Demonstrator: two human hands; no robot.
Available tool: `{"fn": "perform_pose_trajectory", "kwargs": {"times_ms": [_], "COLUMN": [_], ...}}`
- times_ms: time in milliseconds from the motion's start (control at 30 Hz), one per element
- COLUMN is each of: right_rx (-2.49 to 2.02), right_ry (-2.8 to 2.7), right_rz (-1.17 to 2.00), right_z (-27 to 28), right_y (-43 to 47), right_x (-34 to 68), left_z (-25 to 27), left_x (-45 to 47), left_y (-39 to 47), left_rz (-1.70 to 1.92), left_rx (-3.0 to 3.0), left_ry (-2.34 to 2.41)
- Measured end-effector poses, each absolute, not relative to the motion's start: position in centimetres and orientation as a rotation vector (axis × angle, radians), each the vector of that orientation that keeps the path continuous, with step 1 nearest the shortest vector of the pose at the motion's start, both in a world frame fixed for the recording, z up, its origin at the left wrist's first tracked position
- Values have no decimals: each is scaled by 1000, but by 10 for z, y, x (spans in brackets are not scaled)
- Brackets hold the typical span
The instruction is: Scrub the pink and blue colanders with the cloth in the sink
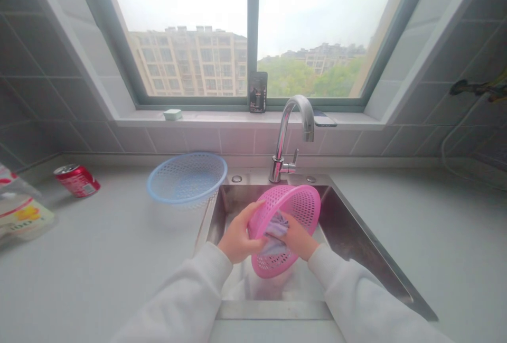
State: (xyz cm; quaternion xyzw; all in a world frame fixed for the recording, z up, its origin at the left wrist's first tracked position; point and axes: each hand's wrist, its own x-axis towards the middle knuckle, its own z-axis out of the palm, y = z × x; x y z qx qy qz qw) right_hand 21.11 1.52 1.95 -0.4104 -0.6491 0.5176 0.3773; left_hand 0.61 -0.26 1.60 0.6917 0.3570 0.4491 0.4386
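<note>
A pink plastic colander (309, 203) is tilted on its side above the stainless steel sink (356, 248), its opening turned to the right and toward me. My left hand (241, 232) grips its left rim, thumb over the edge. Inside the bowl my right hand (299, 234) presses a bunched light purple cloth (275, 248) against the wall. The fingertips of my right hand are partly hidden by the cloth. Behind the colander rises a chrome faucet (281, 137), with no water seen running from it.
A blue plastic basket (158, 189) stands left of the sink. Farther left are a red can (77, 180) and a plastic package (27, 216). On the windowsill are a phone (258, 92) propped upright, another phone (324, 119) lying flat and a pale green block (172, 114).
</note>
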Motion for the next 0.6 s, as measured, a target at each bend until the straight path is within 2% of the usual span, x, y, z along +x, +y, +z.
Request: {"fn": "perform_pose_trajectory", "kwargs": {"times_ms": [200, 467, 600], "right_rx": [-1100, -1049, -1034], "right_ry": [-1284, -1319, -1620], "right_rz": [1258, 1341, 1410], "right_z": [20, 13, 24], "right_y": [18, 16, 11], "right_x": [214, 213, 210], "left_z": [11, 11, 12], "left_x": [6, 4, 5], "left_y": [-1, -1, -2], "left_rz": [1062, 1093, 1136], "left_rx": [1673, 1682, 1668], "left_ry": [905, 869, 867]}}
